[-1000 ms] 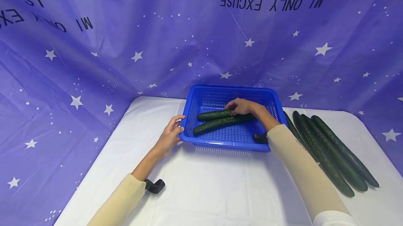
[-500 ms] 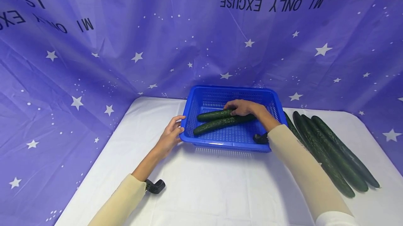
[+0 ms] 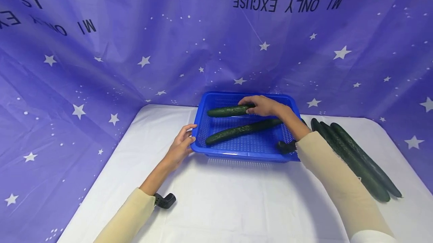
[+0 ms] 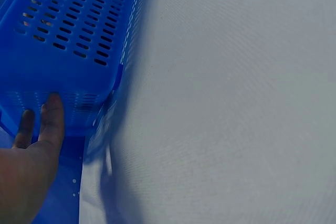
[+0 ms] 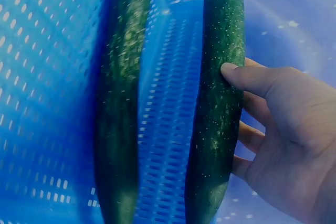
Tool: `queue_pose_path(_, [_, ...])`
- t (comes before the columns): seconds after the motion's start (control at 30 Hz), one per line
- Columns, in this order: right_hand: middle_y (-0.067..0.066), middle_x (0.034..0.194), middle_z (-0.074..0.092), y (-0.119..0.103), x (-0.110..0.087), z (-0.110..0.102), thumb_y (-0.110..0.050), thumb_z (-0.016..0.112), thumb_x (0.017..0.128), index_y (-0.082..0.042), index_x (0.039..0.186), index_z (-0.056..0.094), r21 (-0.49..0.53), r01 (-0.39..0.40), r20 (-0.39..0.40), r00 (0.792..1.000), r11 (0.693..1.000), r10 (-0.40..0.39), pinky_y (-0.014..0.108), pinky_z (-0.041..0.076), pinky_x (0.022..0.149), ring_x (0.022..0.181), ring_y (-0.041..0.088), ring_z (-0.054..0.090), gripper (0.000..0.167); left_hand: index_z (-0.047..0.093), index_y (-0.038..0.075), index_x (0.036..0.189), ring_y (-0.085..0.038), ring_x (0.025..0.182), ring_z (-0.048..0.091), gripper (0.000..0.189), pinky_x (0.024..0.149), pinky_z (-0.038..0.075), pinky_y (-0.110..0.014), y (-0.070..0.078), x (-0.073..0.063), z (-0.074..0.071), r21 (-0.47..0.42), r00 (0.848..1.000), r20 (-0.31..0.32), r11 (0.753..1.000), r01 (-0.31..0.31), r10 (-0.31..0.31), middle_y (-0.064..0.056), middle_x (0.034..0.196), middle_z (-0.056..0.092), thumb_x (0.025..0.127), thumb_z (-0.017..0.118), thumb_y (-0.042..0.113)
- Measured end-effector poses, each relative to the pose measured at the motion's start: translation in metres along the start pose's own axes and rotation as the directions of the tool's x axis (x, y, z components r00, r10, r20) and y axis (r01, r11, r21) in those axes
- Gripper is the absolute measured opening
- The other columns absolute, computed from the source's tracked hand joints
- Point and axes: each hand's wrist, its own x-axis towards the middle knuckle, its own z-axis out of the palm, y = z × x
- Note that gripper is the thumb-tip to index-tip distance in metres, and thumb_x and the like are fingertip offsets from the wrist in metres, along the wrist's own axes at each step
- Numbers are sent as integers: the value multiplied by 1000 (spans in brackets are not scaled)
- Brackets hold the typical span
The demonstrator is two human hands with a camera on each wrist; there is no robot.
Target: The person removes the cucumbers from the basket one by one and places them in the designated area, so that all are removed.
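Inside the blue plastic basket (image 3: 245,155), my right hand (image 3: 262,105) grips a dark green cucumber (image 3: 224,111), raised near the basket's back wall. In the right wrist view the thumb lies across this cucumber (image 5: 218,108) and the other fingers go behind it. A second cucumber (image 3: 236,132) rests on the basket floor, apart from the held one. My left hand (image 3: 179,147) touches the basket's left end at the rim. Seen from the left wrist, two nearly straight fingers (image 4: 52,121) lie against the basket wall (image 4: 58,72).
Several more cucumbers (image 3: 363,160) lie side by side on the white tablecloth (image 3: 236,201) right of the basket, partly hidden by my right sleeve (image 3: 338,183). A purple star-printed curtain (image 3: 176,47) hangs close behind the basket.
My right hand has lifted the rear cucumber and moved it toward the basket's back wall, widening the space between the two cucumbers. The left hand stays at the rim.
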Motion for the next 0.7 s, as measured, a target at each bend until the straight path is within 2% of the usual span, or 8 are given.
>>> queue_pose_path(0.17, [14, 145, 51, -15, -14, -9, -9, 57, 101, -11, 143, 52, -11, 66, -78, 995, 998, -67, 52, 42, 99, 121, 32, 53, 42, 32, 6, 148, -33, 113, 54, 53, 83, 56, -35, 0, 0, -2, 8, 1000, -4, 1000, -4, 4, -24, 143, 39, 96, 43, 4])
queue_pose_path(0.23, [14, 143, 52, -22, -22, -12, -10, 57, 101, -11, 143, 52, -16, 83, -119, 989, 996, -84, 48, 44, 92, 97, 30, 58, 42, 31, 6, 148, -32, 113, 55, 54, 83, 56, -35, 0, 0, -2, 8, 1000, -1, 1000, -4, 4, -25, 143, 38, 96, 43, 4])
queue_pose_path(0.3, [11, 135, 56, -27, -31, -16, -11, 58, 101, -11, 143, 53, -16, 91, -169, 981, 996, -92, 45, 43, 79, 71, 25, 52, 42, 31, 5, 148, -32, 113, 55, 53, 84, 56, -35, 0, -1, -2, 7, 1000, 2, 1000, -4, 4, -25, 143, 38, 96, 43, 4])
queue_pose_path(0.4, [7, 95, 59, -32, -47, -22, -12, 58, 101, -12, 143, 53, -24, 89, -247, 964, 996, -93, 40, 37, 64, 52, 19, 32, 42, 31, 5, 148, -32, 113, 54, 53, 84, 56, -35, 0, -1, -2, 5, 1000, 7, 1000, -9, 9, -25, 142, 38, 97, 43, 4])
queue_pose_path(0.47, [2, 72, 45, -34, -57, -26, -13, 59, 101, -14, 143, 54, -31, 79, -300, 950, 996, -85, 38, 34, 58, 48, 16, 28, 43, 32, 6, 148, -33, 113, 54, 52, 84, 56, -35, -1, -1, -2, 5, 1000, 6, 1000, -13, 13, -25, 142, 39, 97, 43, 3])
queue_pose_path(0.53, [3, 62, 32, -36, -69, -31, -14, 60, 100, -15, 143, 54, -36, 59, -345, 936, 998, -68, 36, 33, 54, 46, 15, 26, 43, 32, 6, 147, -33, 113, 54, 51, 84, 56, -35, -1, 0, -2, 4, 1000, 10, 1000, -16, 16, -24, 142, 39, 97, 43, 4])
queue_pose_path(0.6, [6, 70, 50, -36, -81, -34, -14, 60, 100, -15, 143, 55, -41, 35, -392, 919, 999, -48, 36, 33, 52, 45, 15, 25, 43, 32, 7, 147, -33, 113, 54, 50, 84, 56, -34, -2, 0, -2, 3, 1000, 11, 1000, -16, 16, -24, 141, 39, 98, 43, 3])
queue_pose_path(0.7, [12, 112, 66, -33, -100, -38, -16, 61, 100, -15, 143, 55, -41, -8, -447, 895, 999, -11, 34, 32, 47, 43, 15, 25, 43, 33, 7, 146, -30, 112, 55, 50, 83, 56, -34, -2, 1, -2, 2, 1000, 13, 1000, -15, 15, -24, 141, 39, 97, 43, 4])
